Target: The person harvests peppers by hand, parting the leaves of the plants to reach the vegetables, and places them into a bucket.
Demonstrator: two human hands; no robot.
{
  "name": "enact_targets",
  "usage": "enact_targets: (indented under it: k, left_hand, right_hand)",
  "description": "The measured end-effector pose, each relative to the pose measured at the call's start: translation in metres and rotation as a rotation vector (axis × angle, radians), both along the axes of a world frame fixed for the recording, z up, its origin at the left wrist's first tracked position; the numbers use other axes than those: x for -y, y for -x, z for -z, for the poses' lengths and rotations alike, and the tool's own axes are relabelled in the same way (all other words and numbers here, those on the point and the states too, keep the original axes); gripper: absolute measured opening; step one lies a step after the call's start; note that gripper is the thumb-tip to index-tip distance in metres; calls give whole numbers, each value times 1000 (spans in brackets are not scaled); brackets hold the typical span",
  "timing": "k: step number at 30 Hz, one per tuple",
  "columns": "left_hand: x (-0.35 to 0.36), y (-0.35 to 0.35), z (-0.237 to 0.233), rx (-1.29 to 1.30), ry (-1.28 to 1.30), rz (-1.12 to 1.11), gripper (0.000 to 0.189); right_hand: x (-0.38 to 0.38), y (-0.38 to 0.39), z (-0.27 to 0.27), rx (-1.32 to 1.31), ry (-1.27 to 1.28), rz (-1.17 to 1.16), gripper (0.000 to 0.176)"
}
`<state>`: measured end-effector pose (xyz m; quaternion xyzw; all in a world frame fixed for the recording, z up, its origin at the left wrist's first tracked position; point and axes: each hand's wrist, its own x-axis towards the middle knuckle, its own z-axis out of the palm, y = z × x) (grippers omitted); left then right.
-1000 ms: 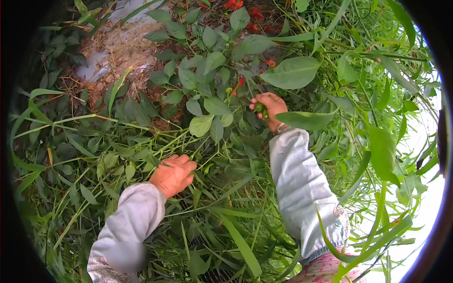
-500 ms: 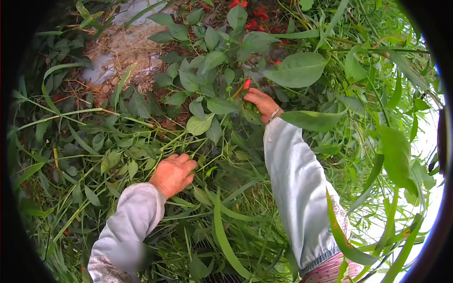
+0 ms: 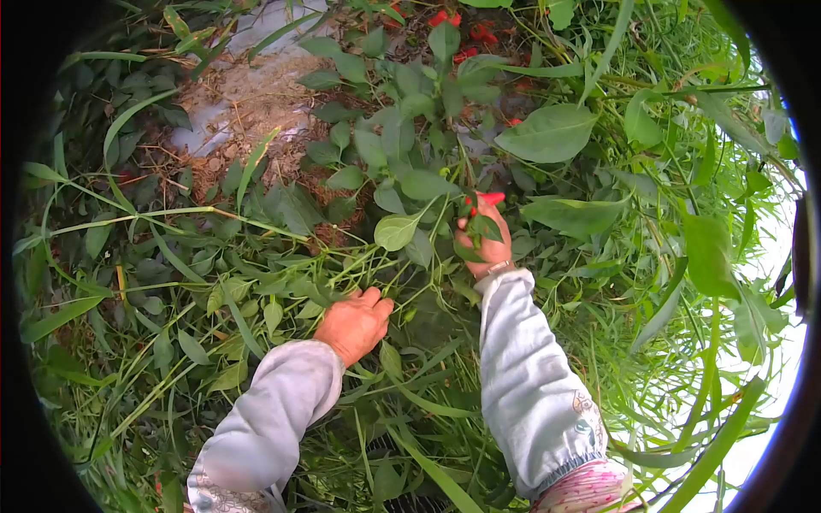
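My right hand [image 3: 491,243], in a pale sleeve with a bracelet at the wrist, is closed round a red chili pepper [image 3: 491,198] whose end shows above the fingers. Green leaves partly cover its palm and fingers. Lower and to the left, my left hand [image 3: 354,325] has its fingers curled down among green stems [image 3: 359,267]. Its back faces up, and the leaves hide the fingertips and whatever they grip. Between and above both hands stands a leafy pepper plant [image 3: 410,128].
Several red peppers [image 3: 445,17] lie at the top. Bare soil with straw [image 3: 256,94] shows at the upper left, beside pale plastic film [image 3: 205,128]. Large leaves [image 3: 547,132] hang right of the plant, and tall grass fills the right side.
My right hand has moved down, bringing the red pepper lower, and has turned more palm-up. My left hand appears farther right and slightly lower. The whole view has shifted a little.
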<state>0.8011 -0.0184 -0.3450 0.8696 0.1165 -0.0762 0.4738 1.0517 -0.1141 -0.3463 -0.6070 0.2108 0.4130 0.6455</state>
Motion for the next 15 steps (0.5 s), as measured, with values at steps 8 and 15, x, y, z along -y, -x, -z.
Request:
enact_targets:
  k: [8,15]
  left_hand:
    - [17,-1,2,-104,11,57,30]
    - [34,-9,3,-281,-5,162,31]
  right_hand:
    - [-28,13,-92,204,128,-387,29]
    - [-138,-24,-5,469,468,-1135,41]
